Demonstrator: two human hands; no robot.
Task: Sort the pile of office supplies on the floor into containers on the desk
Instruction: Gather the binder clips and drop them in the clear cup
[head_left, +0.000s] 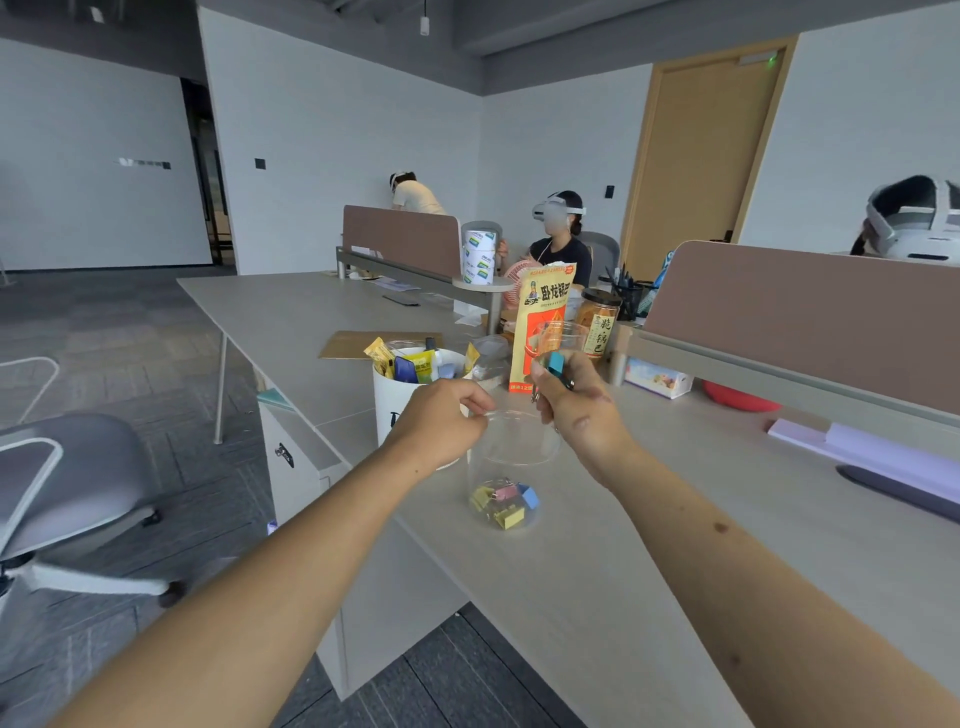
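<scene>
A clear glass jar (511, 457) stands on the desk (649, 545) with several coloured binder clips (506, 504) at its bottom. My right hand (576, 410) hovers over the jar's far right rim, shut on a teal binder clip (556, 364) with its metal handles hanging down. My left hand (444, 423) is curled at the jar's left rim; whether it grips the glass or something small is unclear. Behind my left hand stands a white cup (395, 400) holding yellow and blue packets and small items.
An orange snack bag (540, 327), a snack jar (597, 322), another clear jar (558, 338) and a lidded plastic tub (491, 358) stand behind. A tissue pack (657, 379), a divider (810, 317) and white boxes (872, 452) lie right. An office chair (67, 499) sits left on the floor.
</scene>
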